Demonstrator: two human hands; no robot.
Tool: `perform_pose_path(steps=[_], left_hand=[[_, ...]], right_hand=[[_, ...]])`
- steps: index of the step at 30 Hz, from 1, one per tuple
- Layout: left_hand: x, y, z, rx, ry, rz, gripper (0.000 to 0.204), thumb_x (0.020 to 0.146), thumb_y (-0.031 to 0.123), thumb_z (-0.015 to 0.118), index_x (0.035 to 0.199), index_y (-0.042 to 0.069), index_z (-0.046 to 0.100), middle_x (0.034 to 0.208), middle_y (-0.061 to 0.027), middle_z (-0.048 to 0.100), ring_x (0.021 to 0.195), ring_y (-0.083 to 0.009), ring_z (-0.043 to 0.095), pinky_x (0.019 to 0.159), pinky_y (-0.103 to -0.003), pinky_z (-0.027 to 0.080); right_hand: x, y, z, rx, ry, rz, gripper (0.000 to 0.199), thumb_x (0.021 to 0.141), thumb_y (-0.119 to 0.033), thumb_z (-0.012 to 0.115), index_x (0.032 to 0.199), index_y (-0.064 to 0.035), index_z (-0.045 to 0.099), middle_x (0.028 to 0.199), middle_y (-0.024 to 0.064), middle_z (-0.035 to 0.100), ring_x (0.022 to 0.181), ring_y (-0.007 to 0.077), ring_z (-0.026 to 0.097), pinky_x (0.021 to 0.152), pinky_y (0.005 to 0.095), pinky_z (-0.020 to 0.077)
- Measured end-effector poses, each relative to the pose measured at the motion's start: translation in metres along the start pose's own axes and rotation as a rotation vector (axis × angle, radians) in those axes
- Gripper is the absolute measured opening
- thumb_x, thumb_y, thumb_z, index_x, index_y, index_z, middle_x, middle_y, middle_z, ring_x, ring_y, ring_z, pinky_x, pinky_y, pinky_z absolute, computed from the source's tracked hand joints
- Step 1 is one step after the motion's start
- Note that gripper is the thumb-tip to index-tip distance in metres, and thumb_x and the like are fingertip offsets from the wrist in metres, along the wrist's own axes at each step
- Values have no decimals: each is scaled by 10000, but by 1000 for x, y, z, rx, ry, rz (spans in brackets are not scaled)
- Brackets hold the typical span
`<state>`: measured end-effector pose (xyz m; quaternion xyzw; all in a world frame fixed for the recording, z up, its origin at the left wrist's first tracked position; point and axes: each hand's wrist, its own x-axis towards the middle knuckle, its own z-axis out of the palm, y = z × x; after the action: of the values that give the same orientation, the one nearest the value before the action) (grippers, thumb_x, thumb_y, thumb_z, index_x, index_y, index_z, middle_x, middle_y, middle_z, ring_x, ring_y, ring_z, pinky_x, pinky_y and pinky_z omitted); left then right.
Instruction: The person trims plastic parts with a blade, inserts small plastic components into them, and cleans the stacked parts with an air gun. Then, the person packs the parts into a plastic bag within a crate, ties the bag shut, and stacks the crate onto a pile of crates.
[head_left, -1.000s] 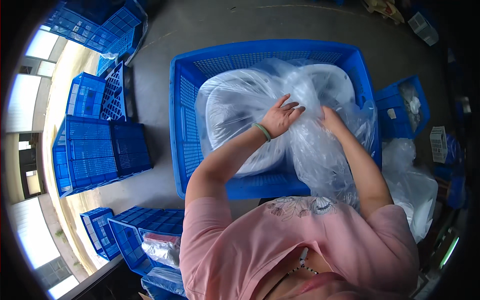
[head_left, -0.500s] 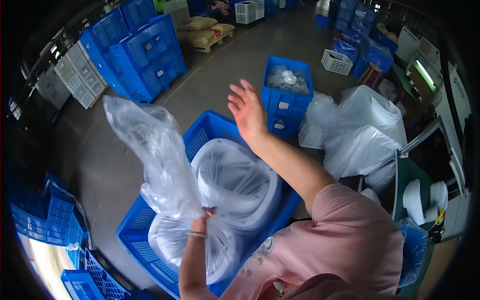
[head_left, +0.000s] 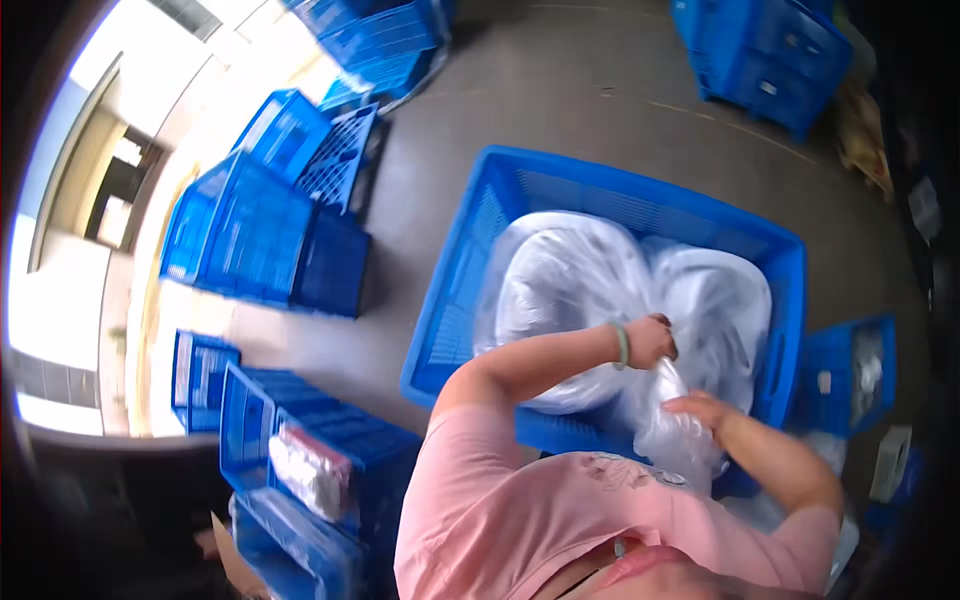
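Observation:
A clear plastic bag [head_left: 575,300] holding white rounded parts with raised rims sits in a large blue crate [head_left: 640,180]. My left hand [head_left: 652,340], with a pale green bracelet at its wrist, is closed around the bag's gathered neck. Just below it, my right hand [head_left: 705,412] grips the loose, twisted end of the bag, which hangs toward my body. The fingers of my right hand are slightly blurred, and the bag's film covers most detail of the white parts.
To the left stand blue crates [head_left: 255,235], and nearer ones [head_left: 330,430], one holding a silvery packet [head_left: 308,472]. Stacked blue crates [head_left: 765,65] are at the far right. Another blue crate [head_left: 840,375] with bagged contents stands right of the large one.
The view has swung left. My raised right hand has come down onto the bag's loose end, which stood up before and is now drawn toward my body. My left hand still grips the neck.

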<state>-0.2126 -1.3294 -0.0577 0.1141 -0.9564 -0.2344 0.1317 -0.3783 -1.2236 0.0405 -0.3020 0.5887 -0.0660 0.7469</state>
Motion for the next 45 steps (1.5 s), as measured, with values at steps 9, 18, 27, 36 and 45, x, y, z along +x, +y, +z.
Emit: perform_pose_path(steps=[9, 18, 27, 36, 45], left_hand=[[-7, 49, -94, -1150, 894, -232, 246, 844, 153, 577, 1068, 51, 589, 1053, -88, 608, 962, -192, 568, 864, -316, 440], [25, 23, -156, -1260, 987, -76, 199, 844, 157, 548, 1006, 61, 613, 851, -48, 623, 683, -146, 573, 635, -264, 464], [8, 24, -165, -1348, 311, -447, 232, 822, 278, 624, 870, 51, 624, 746, -36, 628, 676, -118, 602, 621, -280, 481], [-11, 53, -105, 1294, -253, 119, 322, 811, 250, 548, 1062, 66, 632, 1106, -78, 616, 1047, -251, 574, 890, -386, 443], [7, 24, -128, 798, -976, -314, 242, 750, 226, 625, 968, 148, 693, 1130, -116, 606, 927, -260, 621, 763, -352, 498]], right_hand=[[-26, -118, -43, 486, -151, -634, 587, 947, -485, 315, 1297, -22, 403, 1353, 164, 403, 1239, 271, 399, 1050, 414, 297], [-105, -203, 61, -2287, -60, -1632, 835, 639, -357, 750, 1308, -27, 375, 1359, 184, 386, 1229, 328, 417, 1035, 484, 310], [-33, -217, -7, -2072, 447, -1347, 324, 720, -60, 556, 1037, 1, 579, 743, 144, 550, 779, 298, 573, 786, 409, 445], [-7, -275, 46, -2041, 253, -1995, 159, 652, -150, 654, 654, -82, 511, 740, 65, 513, 706, 221, 549, 669, 342, 441], [134, -205, -40, -1718, 695, -1692, 93, 720, -184, 630, 673, -110, 598, 712, 67, 599, 784, 210, 605, 890, 366, 416]])
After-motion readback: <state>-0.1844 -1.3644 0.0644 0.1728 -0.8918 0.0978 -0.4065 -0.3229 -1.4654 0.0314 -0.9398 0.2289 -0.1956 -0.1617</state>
